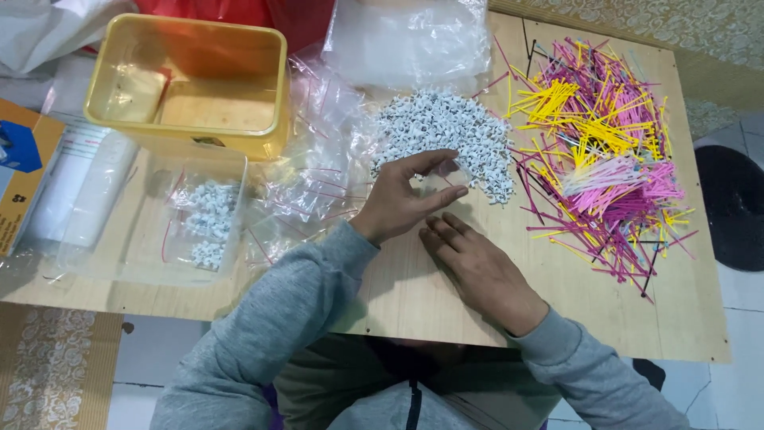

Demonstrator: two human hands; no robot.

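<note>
Left hand (pixel 402 199) raised at the near edge of the heap of small white pieces (pixel 446 139), thumb and forefinger narrowed toward each other with a small clear bag (pixel 446 171) seemingly between them; too small and see-through to be sure of the grip. Right hand (pixel 477 267) laid flat on the wooden counter (pixel 414 295), fingers loosely spread, holding nothing, fingertips just beside the left hand and near the heap's lower edge.

Best handled, by the look of it, with a light pinch on a few pieces at the heap's near fringe rather than a dig into the middle, since the pieces are tiny, loose and likely to scatter. Flat right hand well placed to steady the counter's surface or stop strays.

To the right, touching the heap's edge, a tangle of pink and yellow plastic sticks (pixel 601 143), some ends poking in among the white pieces; a likely snag. To the left, a litter of clear plastic bags (pixel 318 171), then a clear box (pixel 191 219) holding small bags of white pieces, and behind it a yellow tub (pixel 187 80), apparently empty. More clear plastic (pixel 410 40) behind the heap. Slippery bags close under the left forearm, easily dragged.
</note>
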